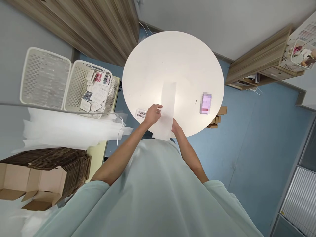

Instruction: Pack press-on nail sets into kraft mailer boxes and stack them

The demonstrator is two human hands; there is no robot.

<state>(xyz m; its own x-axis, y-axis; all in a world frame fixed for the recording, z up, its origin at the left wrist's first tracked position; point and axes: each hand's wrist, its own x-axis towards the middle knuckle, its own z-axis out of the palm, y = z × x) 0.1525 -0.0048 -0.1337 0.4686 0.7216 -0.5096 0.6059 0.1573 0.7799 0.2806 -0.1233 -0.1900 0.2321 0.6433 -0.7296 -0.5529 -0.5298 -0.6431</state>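
A long, thin white sheet (168,105), which looks like packing foam, lies lengthwise over the round white table (148,62). Its near end reaches past the table's edge to my shirt. My left hand (153,114) is at the sheet's left side, fingers apart and slightly bent, holding nothing. At the sheet's right edge is my right hand (174,125), its fingers hidden behind the sheet, so their grip does not show. Just left of my left hand lies a small clear-fronted pack (140,114) with rows of dark, shiny pieces, partly covered by that hand.
A blurred pinkish phone-like object (205,103) lies on the table's right. To the left stand a white basket (74,89) of small packs, stacked white sheets (69,128) and flattened brown cartons (79,164). Small brown boxes (216,120) sit beyond the table's right edge.
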